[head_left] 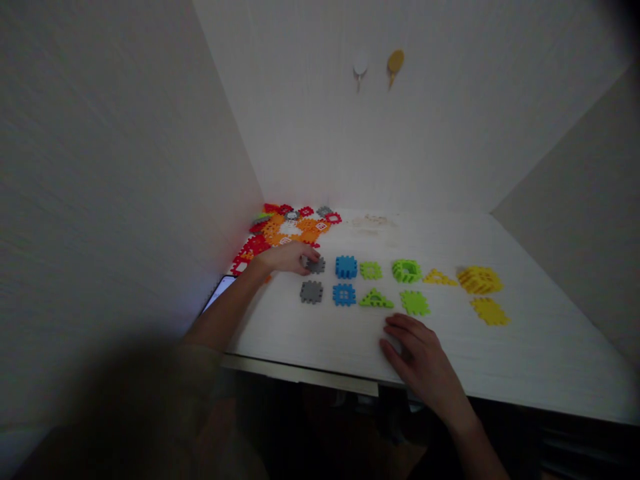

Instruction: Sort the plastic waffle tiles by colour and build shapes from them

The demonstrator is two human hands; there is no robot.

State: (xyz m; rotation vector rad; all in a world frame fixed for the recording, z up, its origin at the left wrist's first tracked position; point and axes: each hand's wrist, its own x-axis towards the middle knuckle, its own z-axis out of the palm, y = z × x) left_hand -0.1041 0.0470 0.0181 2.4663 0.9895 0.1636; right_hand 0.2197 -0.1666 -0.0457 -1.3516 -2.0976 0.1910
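Note:
Interlocking plastic pieces lie in rows on a white table. My left hand reaches to the left end of the back row, its fingertips on a grey piece. A second grey piece lies just in front of it. Beyond these sit two blue pieces, then green squares, a green cube and a green triangle, then yellow pieces. My right hand rests flat on the table near the front edge, fingers spread, holding nothing, just in front of a green square.
A heap of red, orange and grey pieces fills the back left corner against the wall. A lit phone or tablet lies at the table's left edge. Two hooks hang on the back wall. White walls close in both sides.

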